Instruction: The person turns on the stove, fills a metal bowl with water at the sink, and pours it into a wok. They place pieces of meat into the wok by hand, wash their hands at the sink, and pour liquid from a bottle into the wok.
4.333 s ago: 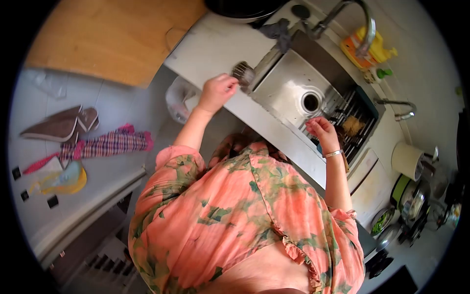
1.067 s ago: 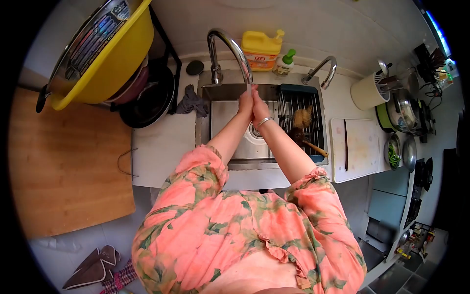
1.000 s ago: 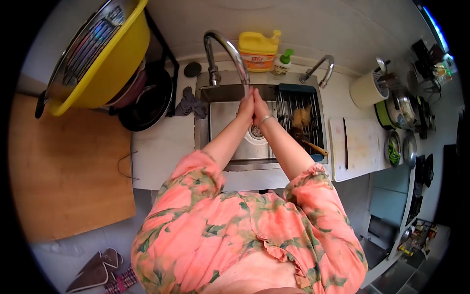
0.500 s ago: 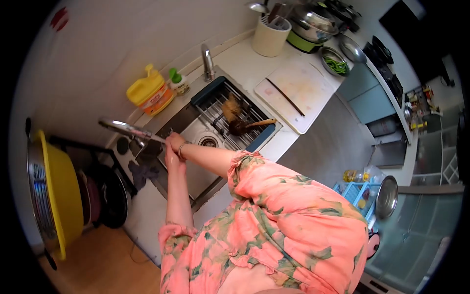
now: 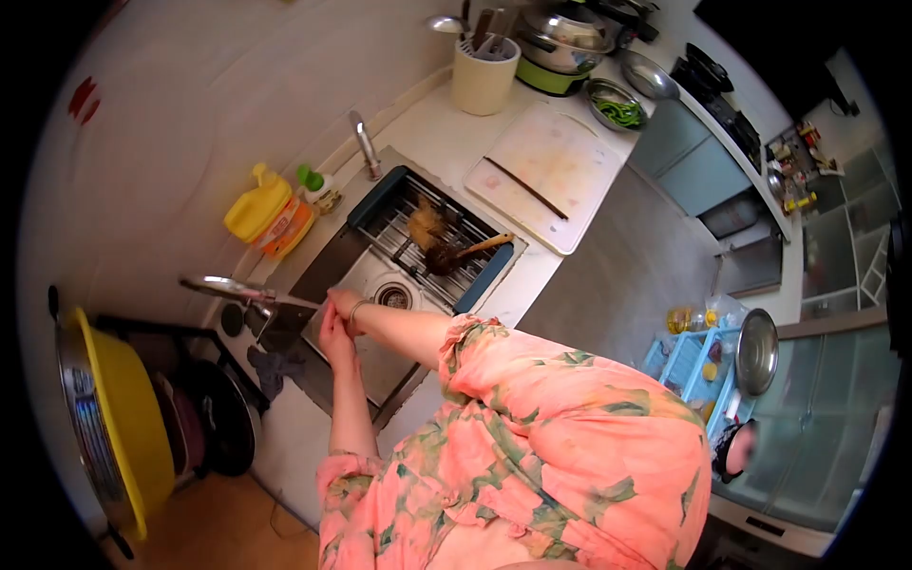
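Over the steel sink (image 5: pixel 385 366), my left hand (image 5: pixel 335 342) and my right hand (image 5: pixel 344 309) press against each other, just under the end of the curved faucet (image 5: pixel 233 287). A thin stream of water seems to run onto them. The fingers of both hands are held together, and whether anything lies between the palms is hidden. A bracelet (image 5: pixel 355 309) circles my right wrist. Right of the drain (image 5: pixel 392 296), a rack (image 5: pixel 475 275) holds a tan scrubber (image 5: pixel 427 224) and a wooden-handled brush (image 5: pixel 489 244).
Behind the sink stand a yellow jug (image 5: pixel 271 217) and a green-capped bottle (image 5: pixel 320 190). A gray cloth (image 5: pixel 274 369) lies at its left, beside pans and a yellow basin (image 5: pixel 128 418). A cutting board (image 5: pixel 541 176) with a dark stick, a utensil holder (image 5: pixel 484 81) and a bowl of green vegetables (image 5: pixel 617 111) are rightward.
Both hands came from apart to together under the faucet. The view has turned toward the right side of the kitchen. Over the last half second, the hands shifted only slightly.
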A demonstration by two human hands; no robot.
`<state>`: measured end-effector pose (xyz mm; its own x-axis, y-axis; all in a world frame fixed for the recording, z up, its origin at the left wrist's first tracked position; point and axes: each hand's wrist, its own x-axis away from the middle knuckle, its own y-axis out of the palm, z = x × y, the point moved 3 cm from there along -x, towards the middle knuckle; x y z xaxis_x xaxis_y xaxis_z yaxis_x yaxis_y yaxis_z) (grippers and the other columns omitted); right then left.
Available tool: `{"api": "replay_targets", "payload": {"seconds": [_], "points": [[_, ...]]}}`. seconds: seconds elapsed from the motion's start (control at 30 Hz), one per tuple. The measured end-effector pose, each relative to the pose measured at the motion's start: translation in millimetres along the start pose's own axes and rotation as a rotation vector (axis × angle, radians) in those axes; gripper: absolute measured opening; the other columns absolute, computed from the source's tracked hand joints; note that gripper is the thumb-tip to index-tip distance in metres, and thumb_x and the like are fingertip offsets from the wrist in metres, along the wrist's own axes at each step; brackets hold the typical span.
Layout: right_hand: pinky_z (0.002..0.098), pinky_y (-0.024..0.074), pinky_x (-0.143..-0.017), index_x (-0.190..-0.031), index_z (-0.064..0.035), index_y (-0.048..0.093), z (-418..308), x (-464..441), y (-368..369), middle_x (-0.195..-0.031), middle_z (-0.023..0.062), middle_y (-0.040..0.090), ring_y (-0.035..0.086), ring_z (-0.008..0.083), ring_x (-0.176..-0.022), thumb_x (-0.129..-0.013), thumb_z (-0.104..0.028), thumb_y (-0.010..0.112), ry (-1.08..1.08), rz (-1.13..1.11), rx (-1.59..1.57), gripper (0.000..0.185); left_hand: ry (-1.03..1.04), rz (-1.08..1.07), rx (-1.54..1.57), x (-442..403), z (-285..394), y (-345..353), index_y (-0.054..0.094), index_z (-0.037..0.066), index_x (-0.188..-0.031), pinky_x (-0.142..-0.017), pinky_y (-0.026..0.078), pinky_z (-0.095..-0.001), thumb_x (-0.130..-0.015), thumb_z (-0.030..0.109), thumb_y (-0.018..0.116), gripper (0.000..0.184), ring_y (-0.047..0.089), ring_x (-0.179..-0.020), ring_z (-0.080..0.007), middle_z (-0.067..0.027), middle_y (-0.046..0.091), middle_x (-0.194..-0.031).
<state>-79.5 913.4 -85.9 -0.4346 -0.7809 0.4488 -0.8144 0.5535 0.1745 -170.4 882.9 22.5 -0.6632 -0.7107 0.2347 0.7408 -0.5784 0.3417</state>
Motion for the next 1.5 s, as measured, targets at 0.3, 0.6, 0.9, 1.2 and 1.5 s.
{"api": "replay_targets", "payload": {"seconds": [0.3,0.6,0.9,1.2,1.5], "points": [[0.0381,0.045,-0.077,-0.078,-0.0111,0.07,-60,114,-33,-0.082,0.011,0.065,0.061,0.0281,-0.081,-0.077,-0.026,0.058,-0.17,-0.045,1.041,0.019,0.104,0.504,-0.349,-62,21,-142,0.058,0.0,-0.103,-0.066,0.045,-0.0293,-0.084,0.018,0.052,0.026,0.057,-0.075,-0.0171,-0.0068,0.061,-0.084],[0.0601,0.0194,-0.098,-0.096,-0.0148,0.065,-78,139,-30,-0.104,0.0046,0.061,0.047,0.0235,-0.112,-0.08,-0.024,0.054,-0.662,0.154,1.486,0.021,-0.032,0.469,-0.355,-102,58,-182,0.057,0.0,-0.086,-0.049,0.043,-0.0258,-0.086,0.019,0.05,0.02,0.054,-0.06,-0.0144,-0.0055,0.056,-0.072],[0.0563,0.0225,-0.098,-0.09,-0.0116,0.065,-163,128,-31,-0.095,0.0048,0.057,0.047,0.0227,-0.103,-0.076,-0.025,0.057,-0.757,-0.016,1.717,0.021,-0.335,0.455,0.258,-76,22,-104,0.052,0.015,-0.069,-0.038,0.033,-0.0216,-0.086,0.035,0.052,0.027,0.045,-0.047,-0.0097,0.0027,0.047,-0.056],[0.04,0.0453,-0.08,-0.101,-0.0097,0.055,-154,108,-56,-0.096,0.0108,0.056,0.055,0.0289,-0.092,-0.073,-0.007,0.052,-0.75,-0.013,1.26,0.028,-0.243,0.249,0.167,-49,24,12,0.031,0.018,-0.06,-0.034,0.012,-0.0231,-0.089,0.048,0.042,0.043,0.017,-0.036,-0.0071,0.0057,0.022,-0.047],[0.0495,0.0301,-0.095,-0.085,-0.012,0.064,-125,111,-92,-0.091,0.0064,0.063,0.06,0.023,-0.086,-0.083,-0.027,0.05,-0.638,-0.009,1.596,0.021,-0.228,0.36,-0.068,-70,-27,-10,0.054,0.011,-0.074,-0.042,0.034,-0.0218,-0.087,0.019,0.038,0.023,0.044,-0.049,-0.0085,-0.0016,0.053,-0.067]]}}
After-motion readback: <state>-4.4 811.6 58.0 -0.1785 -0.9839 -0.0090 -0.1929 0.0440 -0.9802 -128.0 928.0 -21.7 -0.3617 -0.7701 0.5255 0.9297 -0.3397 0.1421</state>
